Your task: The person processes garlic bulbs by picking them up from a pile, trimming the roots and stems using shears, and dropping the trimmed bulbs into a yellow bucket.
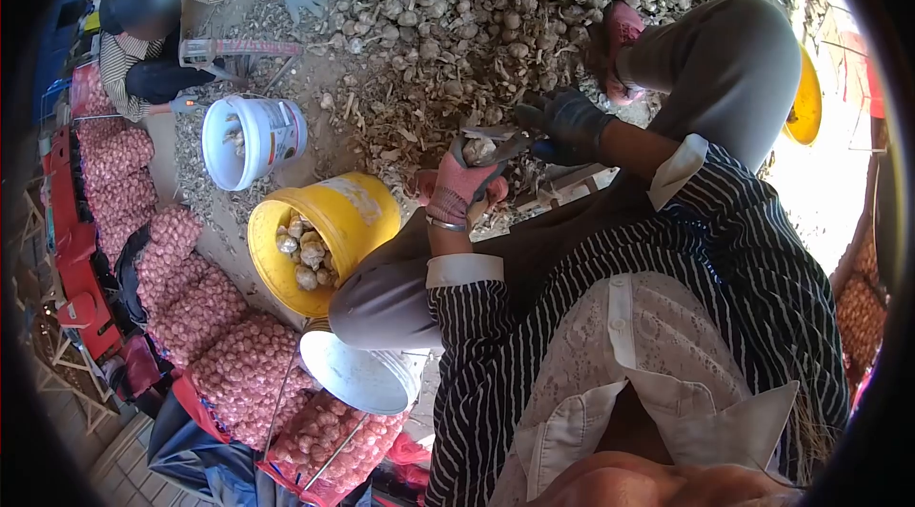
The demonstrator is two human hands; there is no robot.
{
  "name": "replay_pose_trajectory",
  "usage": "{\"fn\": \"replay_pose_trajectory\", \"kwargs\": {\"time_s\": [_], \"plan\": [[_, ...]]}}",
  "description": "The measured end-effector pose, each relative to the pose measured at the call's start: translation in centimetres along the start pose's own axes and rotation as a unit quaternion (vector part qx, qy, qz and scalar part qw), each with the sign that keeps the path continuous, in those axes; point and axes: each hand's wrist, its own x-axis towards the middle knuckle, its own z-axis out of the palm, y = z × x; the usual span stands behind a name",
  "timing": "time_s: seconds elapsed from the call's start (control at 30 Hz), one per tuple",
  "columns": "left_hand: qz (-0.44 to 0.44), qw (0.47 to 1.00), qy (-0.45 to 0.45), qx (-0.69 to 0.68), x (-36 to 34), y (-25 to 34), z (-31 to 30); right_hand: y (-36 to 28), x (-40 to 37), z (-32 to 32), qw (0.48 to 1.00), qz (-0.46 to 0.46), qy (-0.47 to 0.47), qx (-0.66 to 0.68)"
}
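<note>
My left hand [461, 179], in a pink glove with a grey palm, is closed around a garlic bulb [479, 151]. In a dark grey glove, my right hand [564, 128] is wrapped round a tool, whose metal part [507, 149] reaches to the bulb; its handle is mostly hidden by the fingers. Beyond both hands lies a large heap of garlic bulbs [496, 7] with dry stalks and skins. Left of my left hand, a yellow bucket [367, 207] lies tilted with several bulbs inside.
A white bucket [286, 131] stands beyond the yellow one; another white bucket [357, 374] is near my knee. Filled red mesh sacks [243, 378] line the left side. A person [143, 50] reaches toward the heap at upper left. A yellow container [805, 97] is at right.
</note>
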Motion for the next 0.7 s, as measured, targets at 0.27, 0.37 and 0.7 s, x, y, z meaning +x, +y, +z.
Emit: {"fn": "replay_pose_trajectory", "kwargs": {"time_s": [0.27,0.37,0.7], "plan": [[-0.014,0.968,0.135,-0.212,1.0,-2.2,1.9,-0.4,-0.2,0.1,0.997,0.06,-0.041,0.039],[-0.092,0.987,0.12,-0.061,0.5,-1.5,1.7,-0.4,0.0,0.5,0.998,0.047,-0.037,0.018],[-0.063,0.995,0.073,0.029,-0.5,1.6,2.1,-1.2,-1.2,0.1,0.991,0.085,-0.094,0.048]]}}
